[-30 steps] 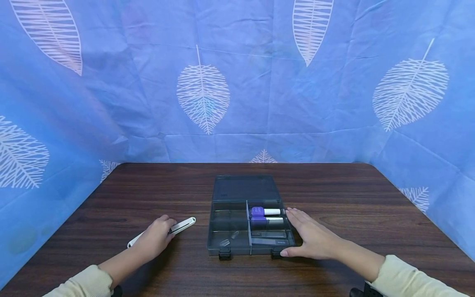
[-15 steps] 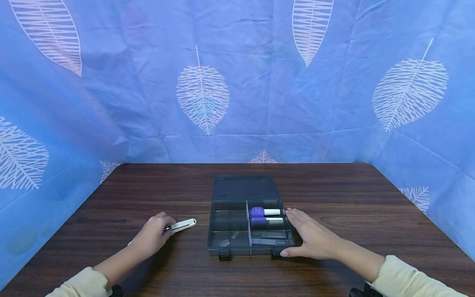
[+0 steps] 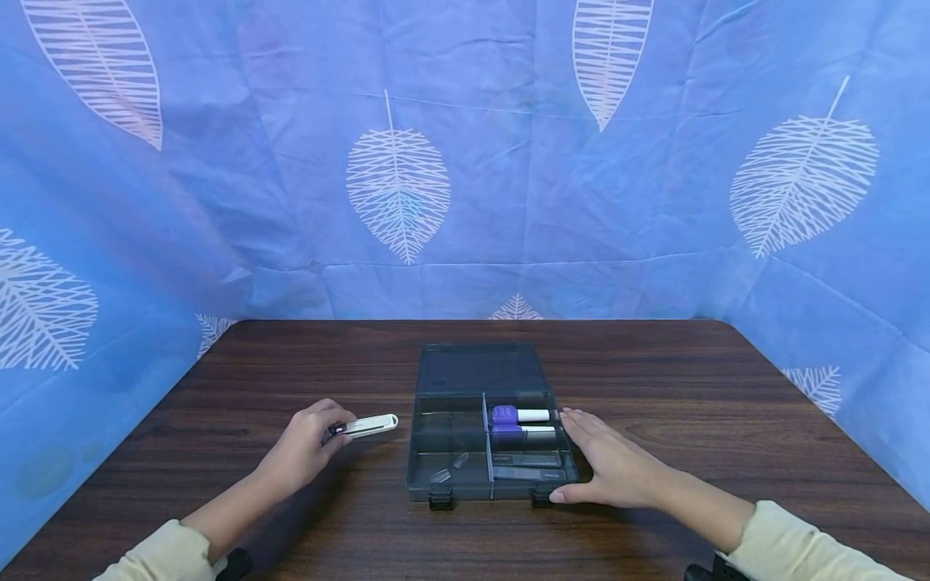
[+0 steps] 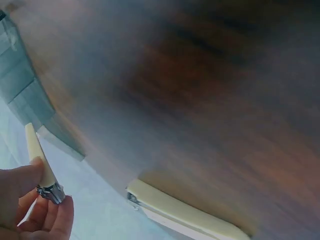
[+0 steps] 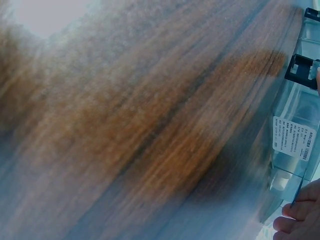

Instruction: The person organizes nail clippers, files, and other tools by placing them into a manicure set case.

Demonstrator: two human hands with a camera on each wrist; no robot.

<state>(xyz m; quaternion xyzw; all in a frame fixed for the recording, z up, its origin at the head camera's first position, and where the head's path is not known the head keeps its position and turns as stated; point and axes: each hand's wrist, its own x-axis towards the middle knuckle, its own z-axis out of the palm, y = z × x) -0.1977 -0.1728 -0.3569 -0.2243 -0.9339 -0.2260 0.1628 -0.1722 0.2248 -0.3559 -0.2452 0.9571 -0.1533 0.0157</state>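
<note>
My left hand (image 3: 303, 449) pinches a cream-coloured nail clipper (image 3: 372, 425) between thumb and fingers, raised over the table left of the box. Its metal end points back towards the palm. A second cream clipper (image 4: 187, 212) lies on the table in the left wrist view; in the head view my left hand and forearm hide it. The dark see-through compartment box (image 3: 479, 368) has its lid laid back. Straight fingers of my right hand (image 3: 617, 464) rest along the box's right side, the thumb near the right front latch (image 3: 541, 495).
Two purple nail polish bottles (image 3: 504, 415) with pale caps lie in the box's back right compartment. Two slim grey bars (image 3: 525, 473) lie in the front right one. Small clear pieces (image 3: 441, 475) sit at front left. A leaf-patterned blue cloth (image 3: 465, 202) surrounds the table (image 3: 305, 363).
My left hand has picked up one clipper and carried it up and right towards the box, leaving the other clipper behind. My right hand stays at the box's side.
</note>
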